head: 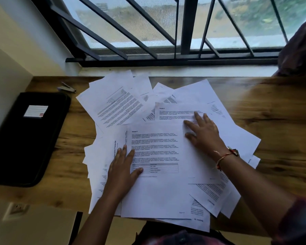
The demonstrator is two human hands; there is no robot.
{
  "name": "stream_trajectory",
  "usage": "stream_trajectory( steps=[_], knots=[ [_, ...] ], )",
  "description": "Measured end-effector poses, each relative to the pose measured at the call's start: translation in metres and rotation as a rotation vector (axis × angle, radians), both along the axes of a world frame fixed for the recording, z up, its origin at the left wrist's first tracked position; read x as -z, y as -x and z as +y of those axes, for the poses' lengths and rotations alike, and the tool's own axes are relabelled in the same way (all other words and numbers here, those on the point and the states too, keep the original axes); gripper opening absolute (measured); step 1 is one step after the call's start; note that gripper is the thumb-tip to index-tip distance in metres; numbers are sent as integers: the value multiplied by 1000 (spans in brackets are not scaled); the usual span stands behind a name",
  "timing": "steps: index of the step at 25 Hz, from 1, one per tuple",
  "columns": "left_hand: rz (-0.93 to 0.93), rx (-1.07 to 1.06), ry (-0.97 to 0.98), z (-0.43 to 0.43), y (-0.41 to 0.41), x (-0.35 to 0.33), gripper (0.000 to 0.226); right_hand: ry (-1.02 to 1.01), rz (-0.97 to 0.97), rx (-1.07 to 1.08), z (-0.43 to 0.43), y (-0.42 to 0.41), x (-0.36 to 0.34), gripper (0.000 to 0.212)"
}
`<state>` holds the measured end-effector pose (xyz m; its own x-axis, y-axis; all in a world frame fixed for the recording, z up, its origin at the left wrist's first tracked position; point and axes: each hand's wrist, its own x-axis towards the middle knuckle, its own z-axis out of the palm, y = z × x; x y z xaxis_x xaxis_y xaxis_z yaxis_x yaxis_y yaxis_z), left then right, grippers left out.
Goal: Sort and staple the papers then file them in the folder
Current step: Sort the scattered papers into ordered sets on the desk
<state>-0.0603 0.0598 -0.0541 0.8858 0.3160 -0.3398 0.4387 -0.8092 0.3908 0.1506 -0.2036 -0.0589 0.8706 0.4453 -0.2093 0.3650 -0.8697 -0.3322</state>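
Flat-fingered left hand [121, 167] and right hand [203, 134] press scattered papers [159, 191], folder [25, 138] well left.

My wooden desk [276, 106] stood directly below the barred window [148, 27]. Cream wall [16, 36] to its left. Daylight came in.

Both arms reach toward 12 o'clock; left hand [121, 167] and right hand [204, 133] lie flat, fingers [198, 116] spread straight.
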Motion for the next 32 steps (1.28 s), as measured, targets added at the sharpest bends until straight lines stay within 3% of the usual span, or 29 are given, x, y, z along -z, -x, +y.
stream_trajectory(
  steps=[5, 15, 19, 24, 28, 32],
  knots=[
    [24, -34, -33, -6, -4, -5, 80, -7, 112, 266, 5, 8, -13, 85],
    [62, -44, -74, -13, -18, -12, 86, -267, -8, 181, 2, 13, -15, 60],
    [66, 1, -92, -13, -25, -11, 87, -315, 20, 45, 6, 14, -18, 49],
    [80, 57, -109, -14, -37, -9, 79, -208, 118, -105, 26, 32, -24, 55],
    [118, 68, -111, -18, -46, -10, 71, -28, -7, 114, 18, 29, -17, 60],
    [135, 77, -117, -18, -52, -11, 68, 70, 64, 202, 3, 18, -8, 72]
  ],
)
